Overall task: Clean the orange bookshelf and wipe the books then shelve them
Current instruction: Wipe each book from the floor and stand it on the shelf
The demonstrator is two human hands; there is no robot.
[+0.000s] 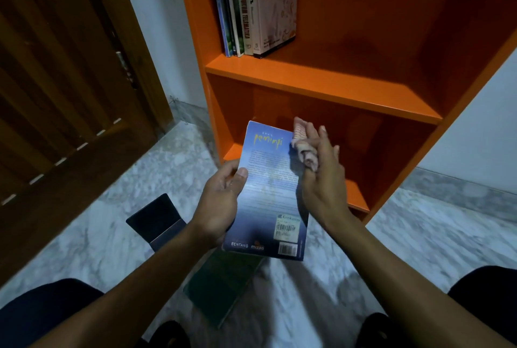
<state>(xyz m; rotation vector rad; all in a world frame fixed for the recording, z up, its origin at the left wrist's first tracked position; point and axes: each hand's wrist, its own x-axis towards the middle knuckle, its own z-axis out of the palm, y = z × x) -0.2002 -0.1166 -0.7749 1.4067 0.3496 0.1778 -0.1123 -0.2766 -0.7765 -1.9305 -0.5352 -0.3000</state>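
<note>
My left hand point(221, 202) grips a blue paperback point(268, 193) by its left edge, back cover up, in front of the orange bookshelf point(321, 81). My right hand point(321, 177) holds a small pinkish cloth point(303, 146) against the book's right edge, fingers mostly straight with the cloth tucked between them. Several books point(254, 3) stand upright at the left of the upper shelf. The lower shelf compartment behind the blue book looks bare.
A dark green book point(221, 289) and a dark blue book point(156, 219) lie on the marble floor point(112, 235) below my hands. A brown wooden door point(56, 81) stands at the left. My knees show at the bottom corners.
</note>
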